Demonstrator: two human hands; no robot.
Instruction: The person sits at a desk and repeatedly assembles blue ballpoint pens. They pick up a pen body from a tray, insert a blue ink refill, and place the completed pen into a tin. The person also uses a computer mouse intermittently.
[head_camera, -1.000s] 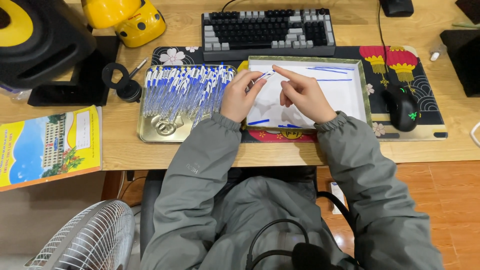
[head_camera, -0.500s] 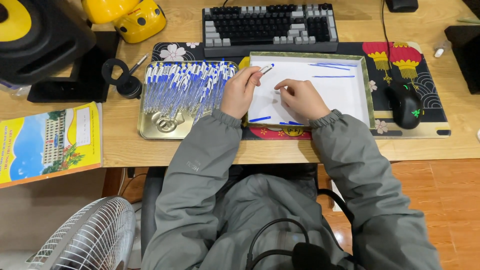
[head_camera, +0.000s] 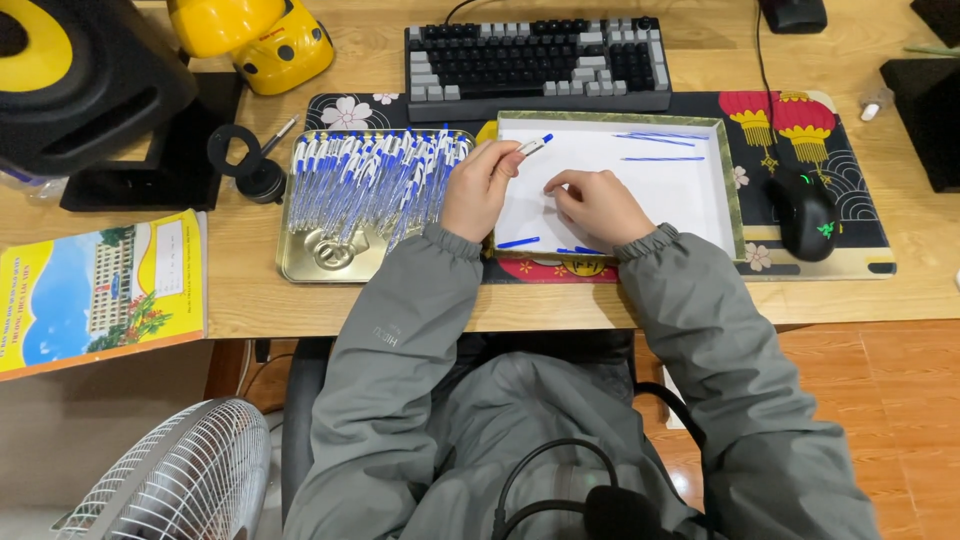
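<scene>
Grey jacket sleeves (head_camera: 410, 300), elastic cuffs.

A grey-and-black keyboard (head_camera: 538, 55) lies beyond the patterned desk mat (head_camera: 845, 215), a black mouse (head_camera: 806, 212) at right; yellow booklet (head_camera: 98, 290), white fan (head_camera: 180, 478), black speaker (head_camera: 85, 75) at left

Blue-and-white pens (head_camera: 370, 180), white-lined tray (head_camera: 722, 180)

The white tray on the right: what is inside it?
Inside the white tray lie a few loose blue refills and the right hand. Whatever lies under that hand is hidden.
</scene>
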